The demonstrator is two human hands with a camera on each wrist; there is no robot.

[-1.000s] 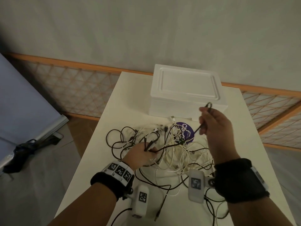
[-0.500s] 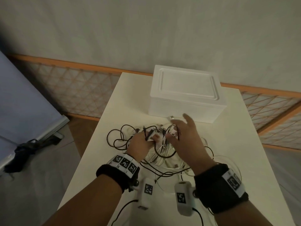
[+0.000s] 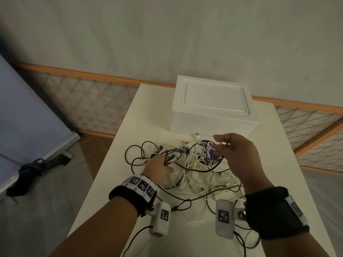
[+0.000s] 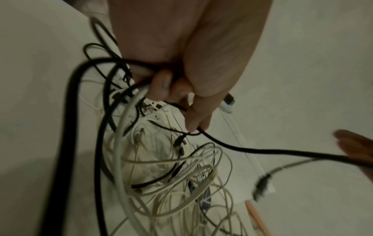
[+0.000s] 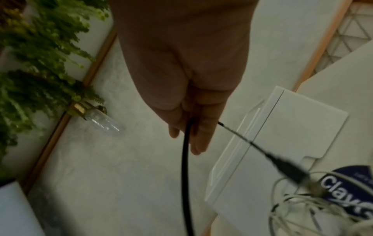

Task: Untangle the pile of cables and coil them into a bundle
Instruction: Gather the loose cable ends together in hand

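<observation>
Cables (image 3: pixel 194 169) lie heaped mid-table at 6 o'clock from the white box (image 3: pixel 213 106); your left hand (image 3: pixel 159 169) grips black strands, your right hand (image 3: pixel 235 154) pinches one black cable (image 3: pixel 196 169), and tugging it risks cinching knots or dragging the heap.

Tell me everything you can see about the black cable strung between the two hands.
The thin black cable looks like a round, rubbery cord. It sags in a shallow curve above the tangled pile of white and black cables on the white table. The left hand grips one stretch of it low in the pile; the right hand pinches another stretch, raised. Past the right hand's fingers a short length ends in a dark plug, hanging free over the pile.
</observation>
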